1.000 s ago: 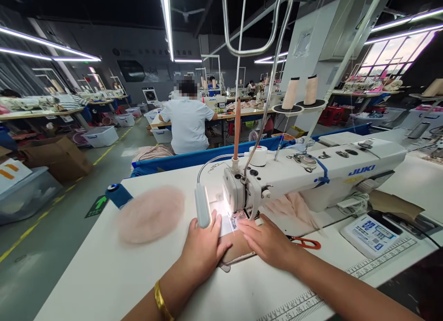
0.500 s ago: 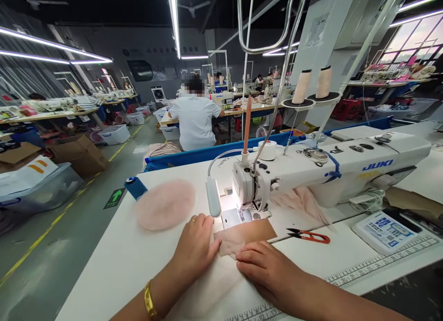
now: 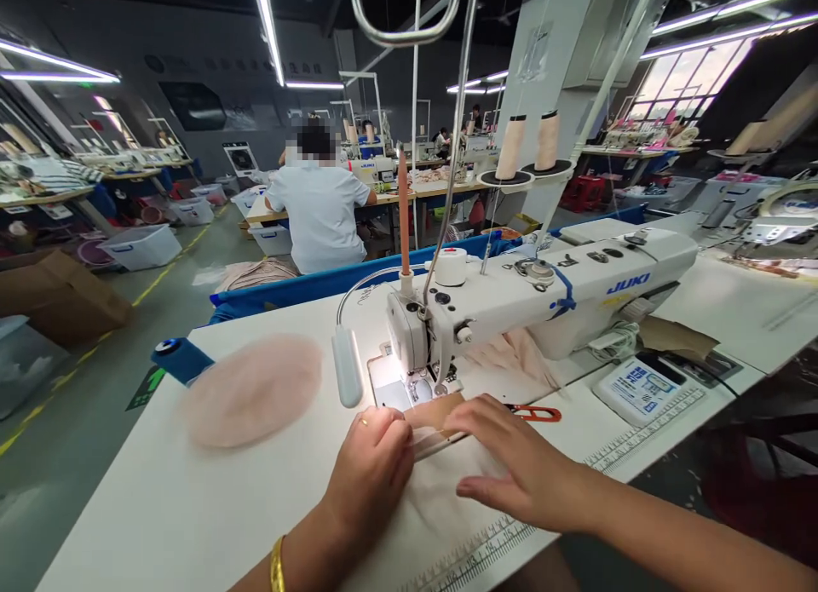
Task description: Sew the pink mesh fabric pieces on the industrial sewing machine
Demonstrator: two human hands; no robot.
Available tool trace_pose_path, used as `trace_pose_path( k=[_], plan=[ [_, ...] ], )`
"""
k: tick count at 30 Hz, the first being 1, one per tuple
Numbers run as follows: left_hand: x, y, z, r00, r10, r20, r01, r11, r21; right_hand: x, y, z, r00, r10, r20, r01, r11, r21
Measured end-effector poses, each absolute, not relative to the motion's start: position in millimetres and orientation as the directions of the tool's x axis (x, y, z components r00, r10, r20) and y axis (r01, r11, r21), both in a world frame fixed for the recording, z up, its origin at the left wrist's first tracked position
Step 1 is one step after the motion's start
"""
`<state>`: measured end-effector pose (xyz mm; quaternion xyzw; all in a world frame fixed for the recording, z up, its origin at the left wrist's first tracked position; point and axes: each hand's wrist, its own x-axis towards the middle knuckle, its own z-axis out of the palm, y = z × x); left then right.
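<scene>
My left hand (image 3: 374, 456) is curled closed at the left end of a sheer pale fabric (image 3: 440, 485), gripping its edge in front of the sewing machine (image 3: 415, 332). My right hand (image 3: 511, 460) has its thumb spread away from the fingers. Those fingertips rest on or just over a flat brown piece (image 3: 434, 413), which lies by the presser foot and is partly covered by both hands. Red-handled thread snips (image 3: 537, 413) lie behind my right hand, their blades partly hidden.
A round sheer pink piece (image 3: 256, 392) and a blue thread cone (image 3: 182, 360) lie at left. The lamp (image 3: 347, 366) stands beside the needle area. Rulers (image 3: 639, 430) mark the table's front edge; a white box (image 3: 639, 390) sits at right. A person (image 3: 319, 209) sits ahead.
My left hand has curled its fingers in. My right hand has lifted its thumb away and reached over the brown piece. The view has turned to the right.
</scene>
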<state>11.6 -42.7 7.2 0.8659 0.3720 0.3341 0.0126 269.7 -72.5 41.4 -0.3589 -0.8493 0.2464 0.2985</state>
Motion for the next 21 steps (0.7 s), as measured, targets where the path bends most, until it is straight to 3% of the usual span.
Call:
trace_pose_path(
  k=[4,11,21],
  plan=[
    [11,-45,8,0.48,0.568,0.668,0.592,-0.772,0.232,242,-44,24,-0.504,0.801,0.324,0.464,0.567,-0.68],
    [8,-43,6,0.422,0.611,0.67,0.618,-0.734,0.281,228,-32,1,-0.429,0.757,0.493,0.352,0.643,-0.681],
    [18,-41,18,0.398,0.581,0.71,0.601,-0.75,0.277,228,-33,-2,-0.434,0.729,0.529,0.372,0.68,-0.632]
  ],
)
